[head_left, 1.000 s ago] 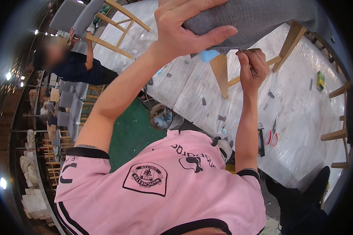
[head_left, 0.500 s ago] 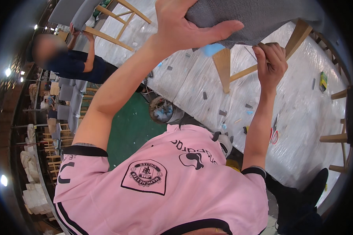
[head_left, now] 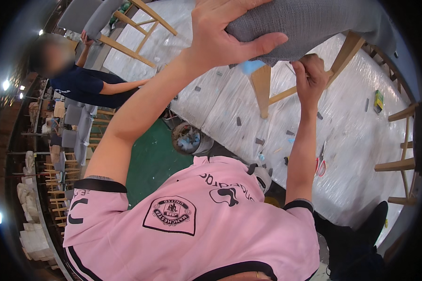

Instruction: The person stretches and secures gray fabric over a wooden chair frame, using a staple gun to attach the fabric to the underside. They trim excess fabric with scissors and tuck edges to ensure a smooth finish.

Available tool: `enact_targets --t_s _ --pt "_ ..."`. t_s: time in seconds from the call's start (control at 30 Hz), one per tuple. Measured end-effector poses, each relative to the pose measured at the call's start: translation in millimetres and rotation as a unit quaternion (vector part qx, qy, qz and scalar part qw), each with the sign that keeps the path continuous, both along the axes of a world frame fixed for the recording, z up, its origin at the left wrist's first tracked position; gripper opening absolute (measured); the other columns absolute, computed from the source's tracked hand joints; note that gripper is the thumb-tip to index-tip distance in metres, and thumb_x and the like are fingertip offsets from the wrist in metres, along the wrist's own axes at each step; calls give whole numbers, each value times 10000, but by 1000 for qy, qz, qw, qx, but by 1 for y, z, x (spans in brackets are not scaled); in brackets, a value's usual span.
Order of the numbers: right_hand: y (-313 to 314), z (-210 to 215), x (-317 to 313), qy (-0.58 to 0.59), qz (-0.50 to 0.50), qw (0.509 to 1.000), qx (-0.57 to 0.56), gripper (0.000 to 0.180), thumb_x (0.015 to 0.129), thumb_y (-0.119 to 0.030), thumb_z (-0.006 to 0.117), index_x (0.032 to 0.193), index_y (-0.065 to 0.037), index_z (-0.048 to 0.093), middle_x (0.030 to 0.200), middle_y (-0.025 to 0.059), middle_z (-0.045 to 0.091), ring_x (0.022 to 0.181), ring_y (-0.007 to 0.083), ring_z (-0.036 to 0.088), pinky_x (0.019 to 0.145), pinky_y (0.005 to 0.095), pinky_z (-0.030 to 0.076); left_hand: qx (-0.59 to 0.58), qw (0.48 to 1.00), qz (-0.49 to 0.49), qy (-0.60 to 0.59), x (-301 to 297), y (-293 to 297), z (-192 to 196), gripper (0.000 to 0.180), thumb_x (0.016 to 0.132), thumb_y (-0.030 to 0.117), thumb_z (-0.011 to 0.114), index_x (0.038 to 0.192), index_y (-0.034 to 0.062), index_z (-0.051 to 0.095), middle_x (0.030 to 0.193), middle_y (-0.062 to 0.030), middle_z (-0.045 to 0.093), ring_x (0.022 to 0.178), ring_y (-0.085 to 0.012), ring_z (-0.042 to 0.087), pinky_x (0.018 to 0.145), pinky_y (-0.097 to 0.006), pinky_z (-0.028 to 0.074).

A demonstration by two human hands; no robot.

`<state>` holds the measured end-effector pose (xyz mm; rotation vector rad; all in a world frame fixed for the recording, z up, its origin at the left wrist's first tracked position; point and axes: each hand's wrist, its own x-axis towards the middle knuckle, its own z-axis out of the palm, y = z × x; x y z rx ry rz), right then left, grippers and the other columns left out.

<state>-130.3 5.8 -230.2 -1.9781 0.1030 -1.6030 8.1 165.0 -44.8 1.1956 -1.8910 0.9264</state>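
Observation:
My left hand (head_left: 220,35) grips the edge of a grey fabric-covered chair seat (head_left: 309,28), thumb stretched along the cloth. The seat's wooden legs (head_left: 261,91) point down toward the plastic-covered tabletop. Just below the fabric's lower corner, my right hand (head_left: 311,77) is closed in a pinch near the wooden crossbar. A thin, pale line shows by its fingertips, too fine to name. Beside the near leg, under the cloth, is a light blue scrap (head_left: 252,67).
Clear plastic film covers the table (head_left: 225,103), strewn with small grey scraps. Red-handled scissors (head_left: 320,166) and a yellow-green box (head_left: 378,101) lie to the right. A bin (head_left: 187,139) holds blue scraps. At left, a co-worker (head_left: 89,84) touches another grey chair (head_left: 101,21).
My right hand has shifted slightly left and down beneath the seat fabric. My left hand keeps its hold. The co-worker has lowered one arm from the other chair.

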Motion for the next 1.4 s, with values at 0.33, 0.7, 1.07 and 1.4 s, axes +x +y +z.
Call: enact_targets --t_s 0.33,0.7,1.07,1.4 --pt "14 4 3 -10 34 998 51 190 844 -209 832 823 -36 757 668 22 621 665 169 531 684 322 385 -19 999 -10 -29 7 -6 -2 553 718 206 875 1196 -11 699 1259 -192 705 1193 -358 648 1047 -446 460" --pt "62 -192 -57 64 -2 882 467 371 1046 -258 616 821 24 703 673 -11 522 635 69 448 569 268 356 -29 999 -27 19 3 -5 -5 575 737 204 869 1239 12 666 1250 -157 713 1188 -351 637 1043 -458 456" --pt "72 -323 -67 230 -160 839 467 496 1027 -380 616 1284 43 654 1118 134 722 972 179 688 853 305 546 13 960 -135 245 11 -8 -11 482 1098 286 430 918 1 775 1050 -153 775 1120 -336 680 1056 -456 436" --pt "99 112 -25 105 302 792 520 614 1032 -532 574 746 5 660 650 81 618 552 166 608 489 264 431 -106 781 -308 533 -11 13 -60 433 1070 301 520 860 -13 731 1048 -188 758 1205 -332 631 1190 -483 295"
